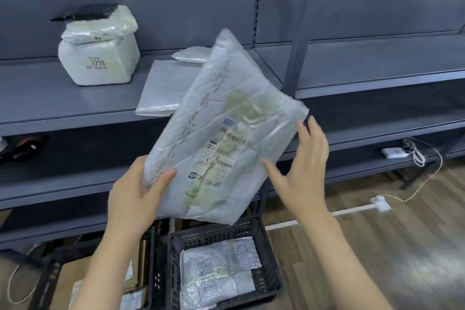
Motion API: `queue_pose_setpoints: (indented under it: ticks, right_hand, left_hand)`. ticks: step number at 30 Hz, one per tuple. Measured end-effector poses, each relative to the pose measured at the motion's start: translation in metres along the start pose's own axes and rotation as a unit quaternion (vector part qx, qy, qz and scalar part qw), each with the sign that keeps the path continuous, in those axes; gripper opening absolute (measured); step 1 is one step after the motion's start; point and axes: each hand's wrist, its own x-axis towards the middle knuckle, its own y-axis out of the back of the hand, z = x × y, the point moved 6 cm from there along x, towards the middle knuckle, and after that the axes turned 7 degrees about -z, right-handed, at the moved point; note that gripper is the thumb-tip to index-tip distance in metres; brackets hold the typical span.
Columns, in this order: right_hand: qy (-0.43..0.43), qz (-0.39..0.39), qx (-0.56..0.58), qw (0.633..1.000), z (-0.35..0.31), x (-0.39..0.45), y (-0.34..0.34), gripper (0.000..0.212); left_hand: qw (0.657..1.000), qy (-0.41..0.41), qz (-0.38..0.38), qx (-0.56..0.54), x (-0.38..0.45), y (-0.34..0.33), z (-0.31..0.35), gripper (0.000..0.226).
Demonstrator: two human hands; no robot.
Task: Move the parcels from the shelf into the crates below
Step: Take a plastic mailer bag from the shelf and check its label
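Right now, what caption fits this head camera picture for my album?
Left hand grips a grey parcel above a black crate, open right hand beside it.

Black crate open on top, flat parcels lining its floor

Dark grey metal shelving with slotted uprights fills the wall. Wood-look flooring lies below, crossed by white cables.

view: single head-worn wide-angle camera | position: standing close before the grey shelf | facing: forward and down, tilted slightly | range: hands fill the near centre, black crate on the floor directly below | shared coverage: only one view supplied
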Motion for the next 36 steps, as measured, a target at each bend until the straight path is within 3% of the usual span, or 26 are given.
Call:
queue_pose_setpoints:
  ticks: [3,7,11,16,23,28,33,36]
  right_hand:
    - [-0.144,-0.142,0.126,0.971,0.029,-0.033,-0.037,0.123]
    - [-0.151,-0.255,0.202,0.933,0.036,-0.045,-0.055,0.139]
    - [-0.144,-0.228,0.198,0.942,0.032,-0.035,-0.051,0.139]
    - [-0.104,-0.186,0.147,0.966,0.024,-0.029,-0.044,0.135]
    - [-0.094,-0.221,0.121,0.963,0.017,-0.035,-0.057,0.134]
    - [-0.103,-0.257,0.091,0.957,0.022,-0.048,-0.078,0.136]
    - [-0.140,-0.338,0.066,0.929,0.046,-0.082,-0.116,0.134]
    - [-0.178,-0.395,0.036,0.901,0.071,-0.110,-0.151,0.134]
  left_hand:
    - [0.991,0.035,-0.010,-0.130,-0.005,-0.005,-0.006,0.016]
    - [0.978,0.035,-0.019,-0.204,-0.010,-0.009,-0.006,0.020]
    - [0.978,0.036,-0.012,-0.204,-0.016,-0.015,-0.010,0.035]
    - [0.996,-0.011,0.017,-0.083,-0.019,-0.013,-0.010,0.058]
    - [0.998,0.008,0.048,-0.032,-0.030,-0.011,-0.033,0.057]
    - [0.997,0.060,0.033,-0.044,-0.042,-0.023,-0.054,0.075]
    - [0.993,0.082,-0.059,0.065,-0.067,-0.060,-0.096,0.082]
    - [0.977,0.151,-0.137,0.068,-0.084,-0.089,-0.145,0.092]
